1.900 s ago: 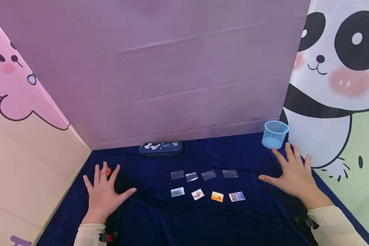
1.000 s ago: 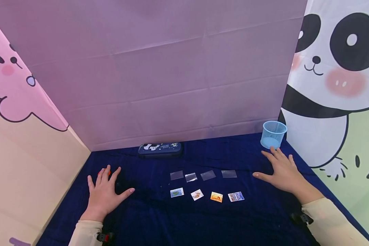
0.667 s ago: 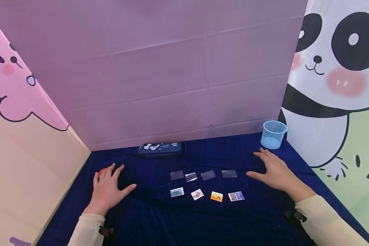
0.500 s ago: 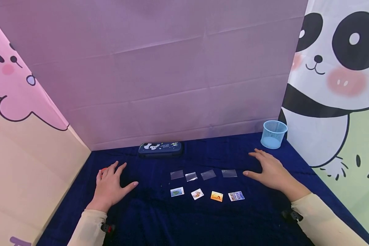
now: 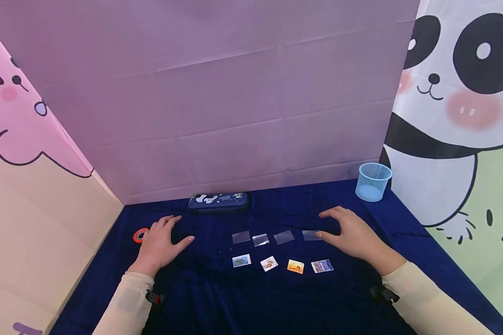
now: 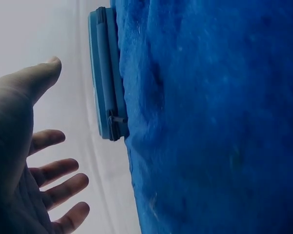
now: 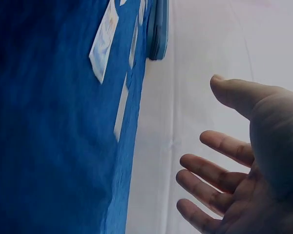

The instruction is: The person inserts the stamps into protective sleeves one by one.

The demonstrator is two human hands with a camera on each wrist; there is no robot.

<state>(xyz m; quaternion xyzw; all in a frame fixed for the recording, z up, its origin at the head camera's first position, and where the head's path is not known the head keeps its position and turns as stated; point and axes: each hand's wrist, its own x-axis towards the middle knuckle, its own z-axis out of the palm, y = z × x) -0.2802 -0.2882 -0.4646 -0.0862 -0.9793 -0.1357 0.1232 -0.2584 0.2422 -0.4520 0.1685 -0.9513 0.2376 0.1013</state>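
My left hand (image 5: 159,244) hovers above the dark blue cloth with fingers spread, holding nothing. Just to its left lies an orange ring-shaped item (image 5: 139,235), partly behind the fingers. My right hand (image 5: 354,235) is also relaxed and holds nothing; its thumb overlaps the rightmost clear plastic sleeve (image 5: 310,235) in the head view. Further clear sleeves (image 5: 241,237) continue that row to the left. Nearer me is a row of small picture cards: a green-and-blue one (image 5: 241,260), a white one (image 5: 269,264), an orange one (image 5: 295,266) and a purple-blue one (image 5: 322,266).
A dark blue zipped pencil case (image 5: 219,203) with a panda print lies at the back against the mauve backdrop (image 5: 234,116). At the back right stands a light blue mesh basket (image 5: 370,190). Printed cloth panels flank the table on both sides.
Both hands have moved inward, the right one leftward to the sleeves, the left one rightward, uncovering more of the orange ring. The cards and sleeves lie as before.
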